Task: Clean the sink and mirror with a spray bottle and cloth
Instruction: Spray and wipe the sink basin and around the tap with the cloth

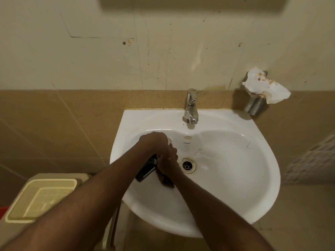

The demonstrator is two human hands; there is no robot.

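Observation:
The white sink hangs on the wall below a chrome tap. My left hand is over the left of the basin and grips a spray bottle. The bottle's dark body runs back under my wrist, and a white tip shows past my fingers. My right hand is pressed against the left hand just left of the drain. It holds a dark cloth that hangs beneath it against the basin wall. A blurred edge at the top may be the mirror.
A crumpled stained white tissue sits on a steel holder on the wall at the right of the sink. A beige plastic basket stands on a unit at the lower left. Brown tiles line the wall around the sink.

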